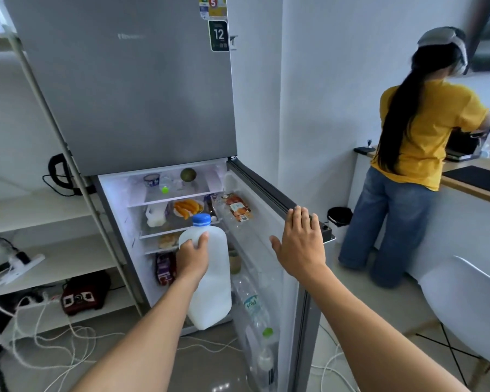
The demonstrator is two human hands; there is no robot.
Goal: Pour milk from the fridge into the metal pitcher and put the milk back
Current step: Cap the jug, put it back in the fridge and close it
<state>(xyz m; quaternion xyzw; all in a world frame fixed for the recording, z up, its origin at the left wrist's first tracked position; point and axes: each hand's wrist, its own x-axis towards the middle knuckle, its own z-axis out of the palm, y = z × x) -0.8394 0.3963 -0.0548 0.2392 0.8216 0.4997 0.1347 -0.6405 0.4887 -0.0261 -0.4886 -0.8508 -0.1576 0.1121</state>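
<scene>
At fridge front, my left hand [192, 257] grips the milk jug [210, 278] by its handle side, held upright w/ blue cap [201, 219] on, just outside the open lower compartment. My right hand [300, 240], fingers straight, rests on top edge of the fridge door [269, 193]. Door rack holds water bottles [252, 304]; another person [419, 142] stands at counter, back to me.

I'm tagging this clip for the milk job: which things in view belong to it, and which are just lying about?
Belongs: milk jug, gripped by the left hand; fridge door, the right hand flat at its top edge. The metal pitcher is not in view.
Lying about: kettle, red appliance, cables on the floor, bin, white chair.
</scene>
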